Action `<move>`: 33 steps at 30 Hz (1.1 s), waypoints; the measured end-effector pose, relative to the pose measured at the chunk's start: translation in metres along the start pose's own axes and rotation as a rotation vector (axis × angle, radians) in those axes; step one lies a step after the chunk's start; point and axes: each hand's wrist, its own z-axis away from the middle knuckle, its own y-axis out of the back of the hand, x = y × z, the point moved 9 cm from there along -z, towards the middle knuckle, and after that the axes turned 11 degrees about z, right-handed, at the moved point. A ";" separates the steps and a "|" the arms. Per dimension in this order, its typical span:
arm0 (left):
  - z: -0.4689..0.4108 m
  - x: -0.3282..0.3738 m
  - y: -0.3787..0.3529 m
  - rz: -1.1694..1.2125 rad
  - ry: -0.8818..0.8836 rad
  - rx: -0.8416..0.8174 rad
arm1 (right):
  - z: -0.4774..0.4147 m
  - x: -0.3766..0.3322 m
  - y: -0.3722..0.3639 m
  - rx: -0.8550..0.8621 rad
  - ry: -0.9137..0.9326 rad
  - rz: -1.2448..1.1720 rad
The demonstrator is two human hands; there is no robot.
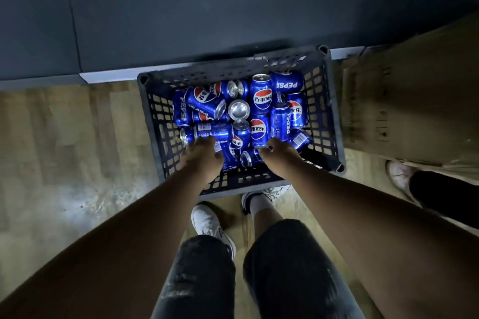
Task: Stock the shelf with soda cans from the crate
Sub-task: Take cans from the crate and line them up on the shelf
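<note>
Left hand (pixel 202 154) touches a lying can (pixel 213 133); right hand (pixel 279 151), another can (pixel 258 132); grips unclear.

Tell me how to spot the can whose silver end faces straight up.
Find the black slotted crate on the wooden floor, full of blue Pepsi cans. Near its middle sits one can showing a full silver circle, while its neighbours show mostly blue sides.

Dark ripped denim shorts (pixel 287 267), white sneakers (pixel 207 220), white sock (pixel 259 204)

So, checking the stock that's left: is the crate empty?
No, the crate holds a loose pile of blue cans.
</note>
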 end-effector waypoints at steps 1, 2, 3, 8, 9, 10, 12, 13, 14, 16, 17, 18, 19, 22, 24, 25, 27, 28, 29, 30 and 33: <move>0.005 0.002 0.005 0.016 0.001 0.006 | 0.007 -0.005 0.003 -0.009 0.012 0.014; 0.011 0.005 0.010 0.024 0.007 0.006 | 0.014 -0.009 0.004 -0.022 0.026 0.033; 0.014 0.006 0.014 0.036 0.017 0.010 | 0.019 -0.014 0.005 -0.037 0.041 0.053; 0.022 0.010 0.032 0.120 0.073 0.026 | 0.032 -0.034 0.008 -0.089 0.087 0.070; 0.020 0.010 0.033 0.130 0.083 0.023 | 0.031 -0.036 0.008 -0.082 0.087 0.076; 0.019 0.010 0.035 0.143 0.090 0.013 | 0.032 -0.037 0.008 -0.072 0.083 0.075; 0.017 0.009 0.037 0.173 0.110 -0.024 | 0.034 -0.037 0.006 -0.070 0.037 0.058; 0.015 0.008 0.039 0.180 0.115 -0.043 | 0.035 -0.036 0.004 -0.068 0.006 0.044; 0.014 0.007 0.040 0.180 0.109 -0.063 | 0.035 -0.036 0.001 -0.065 -0.024 0.023; 0.009 0.008 0.046 0.185 0.082 -0.108 | 0.038 -0.039 -0.001 -0.058 -0.070 -0.022; 0.009 0.007 0.051 0.200 0.076 -0.128 | 0.040 -0.044 -0.003 -0.054 -0.085 -0.039; 0.011 0.006 0.058 0.220 0.076 -0.144 | 0.042 -0.049 -0.004 -0.049 -0.090 -0.051; 0.012 0.001 0.066 0.222 0.079 -0.147 | 0.045 -0.056 -0.004 -0.042 -0.088 -0.059; 0.013 -0.014 0.086 0.169 0.075 -0.162 | 0.052 -0.078 -0.003 -0.031 -0.062 -0.089; 0.007 -0.022 0.092 0.189 0.087 -0.176 | 0.047 -0.090 0.002 -0.021 -0.050 -0.078; 0.003 -0.025 0.093 0.232 0.099 -0.179 | 0.041 -0.094 0.005 -0.016 -0.047 -0.080; -0.009 -0.028 0.089 0.305 0.124 -0.204 | 0.026 -0.102 0.006 -0.020 -0.028 -0.084; -0.015 -0.029 0.084 0.338 0.144 -0.220 | 0.015 -0.103 0.004 -0.021 -0.017 -0.072; -0.022 -0.031 0.078 0.374 0.167 -0.227 | 0.004 -0.103 0.004 -0.011 -0.008 -0.042; -0.031 -0.034 0.072 0.401 0.182 -0.224 | -0.009 -0.101 0.004 0.021 -0.002 -0.008; -0.063 -0.047 0.050 0.470 0.235 -0.183 | -0.042 -0.095 0.010 0.131 0.034 0.238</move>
